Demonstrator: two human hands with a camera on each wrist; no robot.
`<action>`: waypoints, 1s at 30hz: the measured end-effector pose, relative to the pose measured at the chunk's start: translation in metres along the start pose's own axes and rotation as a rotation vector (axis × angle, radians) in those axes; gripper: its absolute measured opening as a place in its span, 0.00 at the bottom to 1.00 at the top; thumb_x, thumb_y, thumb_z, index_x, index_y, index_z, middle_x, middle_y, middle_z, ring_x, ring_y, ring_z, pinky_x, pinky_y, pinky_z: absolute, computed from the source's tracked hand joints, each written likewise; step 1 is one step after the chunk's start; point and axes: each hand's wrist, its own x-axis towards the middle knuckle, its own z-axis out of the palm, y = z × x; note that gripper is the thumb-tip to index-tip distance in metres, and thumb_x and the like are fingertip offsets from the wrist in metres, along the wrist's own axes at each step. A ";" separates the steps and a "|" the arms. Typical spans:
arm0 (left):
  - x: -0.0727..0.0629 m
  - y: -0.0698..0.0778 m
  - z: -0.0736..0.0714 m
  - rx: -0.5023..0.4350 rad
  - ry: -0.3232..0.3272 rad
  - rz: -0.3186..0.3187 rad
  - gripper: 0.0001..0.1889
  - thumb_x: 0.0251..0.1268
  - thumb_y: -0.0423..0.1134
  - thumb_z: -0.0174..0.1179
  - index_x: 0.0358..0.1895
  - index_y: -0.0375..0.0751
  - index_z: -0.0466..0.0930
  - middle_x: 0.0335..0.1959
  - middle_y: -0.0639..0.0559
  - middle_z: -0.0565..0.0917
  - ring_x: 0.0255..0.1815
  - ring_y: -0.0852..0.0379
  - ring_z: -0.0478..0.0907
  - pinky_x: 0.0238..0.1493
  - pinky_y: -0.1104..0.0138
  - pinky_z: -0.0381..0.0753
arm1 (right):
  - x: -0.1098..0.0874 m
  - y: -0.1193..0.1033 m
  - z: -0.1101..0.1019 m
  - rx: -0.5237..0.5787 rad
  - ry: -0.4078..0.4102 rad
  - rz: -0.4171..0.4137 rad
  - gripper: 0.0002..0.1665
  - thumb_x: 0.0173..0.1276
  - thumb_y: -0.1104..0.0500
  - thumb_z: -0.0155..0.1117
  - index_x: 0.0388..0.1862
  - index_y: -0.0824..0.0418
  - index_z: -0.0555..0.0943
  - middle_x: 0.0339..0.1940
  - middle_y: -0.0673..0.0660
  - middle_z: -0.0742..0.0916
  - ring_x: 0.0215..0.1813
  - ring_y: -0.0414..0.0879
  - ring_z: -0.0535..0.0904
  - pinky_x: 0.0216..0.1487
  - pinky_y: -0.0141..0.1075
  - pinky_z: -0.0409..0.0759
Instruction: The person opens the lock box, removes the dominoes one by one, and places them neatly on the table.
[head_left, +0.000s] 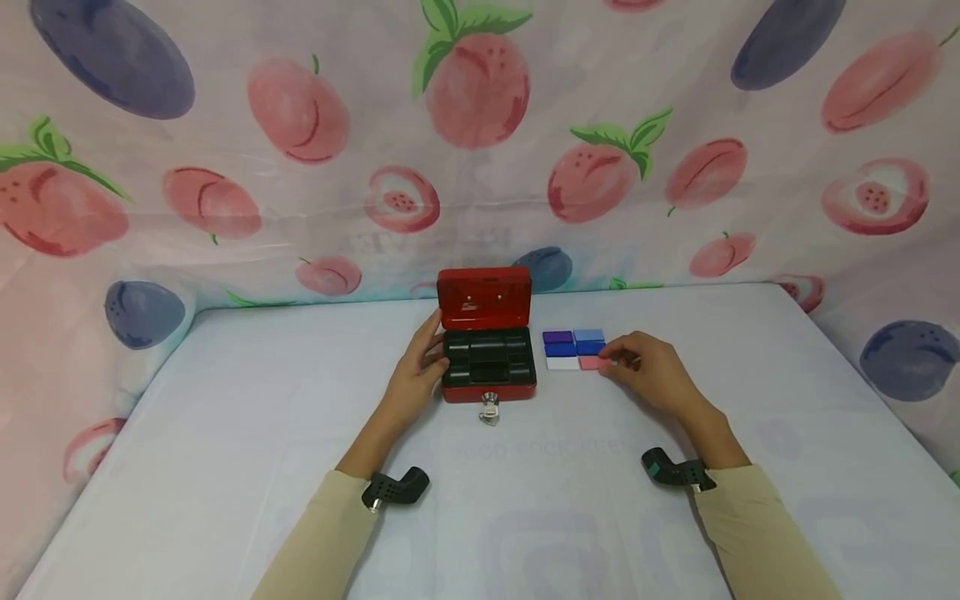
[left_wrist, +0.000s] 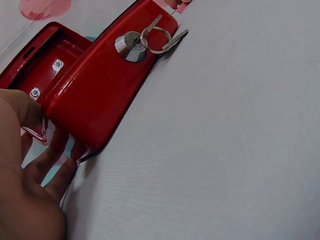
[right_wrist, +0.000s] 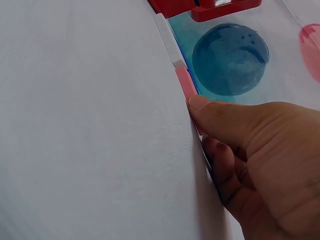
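An open red cash box [head_left: 489, 392] with a black compartment tray [head_left: 489, 343] stands on the table, its lid [head_left: 483, 298] raised at the back. My left hand [head_left: 412, 371] holds the box by its left side, thumb at the rim and fingers along the outer wall [left_wrist: 60, 172]. Right of the box lie small rectangular blocks in two columns: purple [head_left: 557, 337], light blue [head_left: 588, 335], two dark blue ones [head_left: 559, 350], white [head_left: 562, 363] and pink [head_left: 588, 362]. My right hand [head_left: 648, 371] pinches the pink block at its right end, the thumb on its near face [right_wrist: 185, 82].
Keys on a ring [left_wrist: 159, 40] hang from the silver lock [left_wrist: 131, 46] on the box's front. A white cloth [head_left: 487, 500] covers the table. Behind it rises a fruit-patterned curtain [head_left: 300, 208]. Each wrist wears a black camera mount [head_left: 395, 486].
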 end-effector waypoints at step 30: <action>0.007 -0.029 -0.004 0.086 0.102 -0.022 0.33 0.72 0.36 0.51 0.77 0.51 0.49 0.73 0.44 0.58 0.67 0.44 0.65 0.61 0.49 0.69 | -0.001 -0.012 -0.020 -0.001 0.050 -0.046 0.18 0.60 0.61 0.71 0.48 0.65 0.82 0.39 0.60 0.81 0.39 0.50 0.78 0.39 0.47 0.82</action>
